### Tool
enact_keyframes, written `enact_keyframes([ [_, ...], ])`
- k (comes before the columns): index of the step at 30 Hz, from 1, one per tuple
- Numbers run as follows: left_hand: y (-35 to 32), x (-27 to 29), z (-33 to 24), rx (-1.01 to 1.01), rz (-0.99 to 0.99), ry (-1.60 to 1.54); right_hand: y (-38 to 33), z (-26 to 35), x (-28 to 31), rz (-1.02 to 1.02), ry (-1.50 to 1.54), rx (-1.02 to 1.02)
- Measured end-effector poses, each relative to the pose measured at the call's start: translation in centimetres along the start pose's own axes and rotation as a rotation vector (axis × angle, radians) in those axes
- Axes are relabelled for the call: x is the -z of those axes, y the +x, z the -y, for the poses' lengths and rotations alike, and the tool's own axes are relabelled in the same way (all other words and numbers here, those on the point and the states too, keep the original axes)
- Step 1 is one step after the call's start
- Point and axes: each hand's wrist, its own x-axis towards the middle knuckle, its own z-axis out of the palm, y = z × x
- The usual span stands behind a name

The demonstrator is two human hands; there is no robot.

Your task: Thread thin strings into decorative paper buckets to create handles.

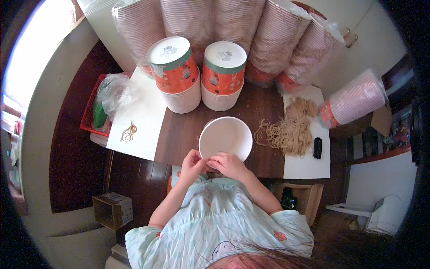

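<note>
A white-lined paper bucket (226, 134) sits at the near edge of the brown table, its round mouth facing up toward me. At its near rim my left hand (193, 164) is closed, with thumb and fingertips pinched together. Beside it my right hand (227, 165) bends over the rim, its fingertips meeting those of the left. Whatever they pinch is too small and covered to make out. To the right lies a loose heap of beige cords (293, 132), some strands trailing toward the bucket.
Two upturned stacks of red-and-green paper buckets (172, 74) stand behind. Tall plastic-wrapped bucket stacks (188, 27) line the back. Another wrapped stack (354, 101) leans at right. A black object (317, 148), a small cord bundle (129, 131) and a red basket (89, 110) flank the table (179, 134).
</note>
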Motion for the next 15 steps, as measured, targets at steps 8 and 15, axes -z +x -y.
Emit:
enact_keyframes([
  [8,1.4,0.1,-0.3,0.051,-0.019,-0.106,0.7,0.3,1.6,0.180,-0.219,0.085],
  [15,0.1,-0.2,0.7,-0.353,-0.148,0.567,1.2,0.3,1.5,0.189,-0.221,0.006],
])
